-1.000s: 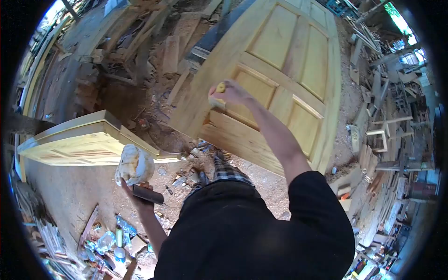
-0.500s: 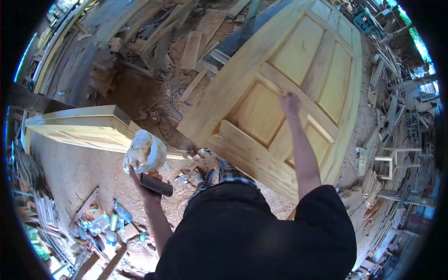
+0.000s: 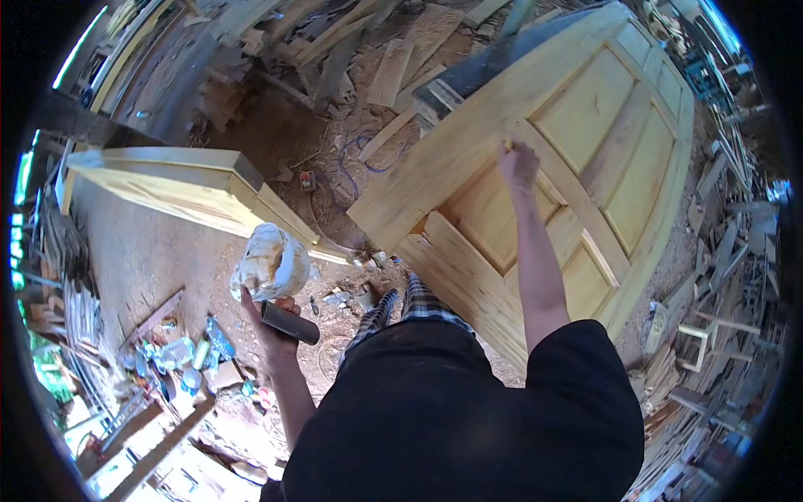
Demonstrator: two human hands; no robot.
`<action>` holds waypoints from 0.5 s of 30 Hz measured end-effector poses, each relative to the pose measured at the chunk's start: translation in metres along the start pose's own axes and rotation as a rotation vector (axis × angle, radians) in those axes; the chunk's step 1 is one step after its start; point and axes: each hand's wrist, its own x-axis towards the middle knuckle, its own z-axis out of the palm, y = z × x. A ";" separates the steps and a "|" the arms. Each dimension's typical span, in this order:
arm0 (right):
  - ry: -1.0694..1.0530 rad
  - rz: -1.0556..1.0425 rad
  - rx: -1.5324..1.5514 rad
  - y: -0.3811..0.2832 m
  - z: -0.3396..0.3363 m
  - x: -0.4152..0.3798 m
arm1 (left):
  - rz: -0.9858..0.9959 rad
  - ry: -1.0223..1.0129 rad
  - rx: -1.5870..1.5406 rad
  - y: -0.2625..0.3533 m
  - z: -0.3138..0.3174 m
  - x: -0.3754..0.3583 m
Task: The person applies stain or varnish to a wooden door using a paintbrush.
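My left hand (image 3: 280, 330) is closed around a dark cylinder (image 3: 289, 322) and also supports a white, brown-stained plastic container (image 3: 272, 261) with an open side. What is inside the container cannot be made out. My right hand (image 3: 519, 165) reaches out over a panelled wooden door (image 3: 468, 159) that lies flat. Its fingers pinch a small yellowish piece (image 3: 508, 145), mostly hidden by them, close to the door's surface where a cross rail meets the long left stile. Wood tone varies over the door, with darker patches along some rails.
A second wooden door or panel (image 3: 167, 159) lies raised on the left. Plastic bottles (image 3: 180, 353) and other litter are on the ground at lower left. Scrap boards (image 3: 393, 71) lie beyond, and stacked timber with a small wooden frame (image 3: 698, 339) stands at right.
My right hand has moved over the door toward the left stile, away from the panel's edge. My left hand keeps its hold on the container and cylinder. The view has shifted slightly.
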 end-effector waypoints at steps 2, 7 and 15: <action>-0.075 -0.042 0.373 -0.044 0.002 0.000 | -0.004 0.045 0.051 -0.001 -0.001 -0.002; -0.773 0.275 1.531 -0.121 -0.049 -0.008 | 0.038 0.163 0.088 -0.002 0.013 -0.007; -1.094 -0.052 1.315 -0.109 -0.009 -0.051 | 0.099 0.129 0.086 0.004 0.010 -0.005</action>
